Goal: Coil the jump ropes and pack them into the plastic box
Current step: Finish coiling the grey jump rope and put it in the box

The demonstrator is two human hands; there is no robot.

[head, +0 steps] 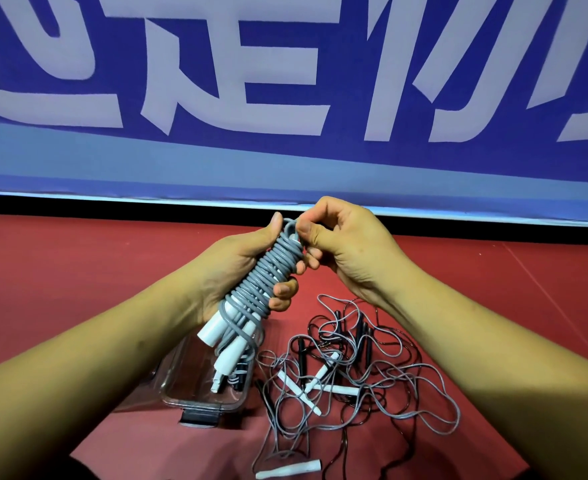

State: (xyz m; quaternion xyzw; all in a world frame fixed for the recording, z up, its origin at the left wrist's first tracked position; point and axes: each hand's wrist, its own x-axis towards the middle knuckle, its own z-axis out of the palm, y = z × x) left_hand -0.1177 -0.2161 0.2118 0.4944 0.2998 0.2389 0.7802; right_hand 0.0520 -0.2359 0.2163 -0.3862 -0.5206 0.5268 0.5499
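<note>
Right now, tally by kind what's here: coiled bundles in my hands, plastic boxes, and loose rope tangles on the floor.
coiled grey bundle, held: 1
clear plastic box: 1
loose rope tangle on the floor: 1
Total: 3

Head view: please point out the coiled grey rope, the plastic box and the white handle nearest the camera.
coiled grey rope point(268, 268): head view, middle of the wrapped turns.
plastic box point(199, 404): head view, near rim above the latch.
white handle point(287, 470): head view, middle of its shaft.
</note>
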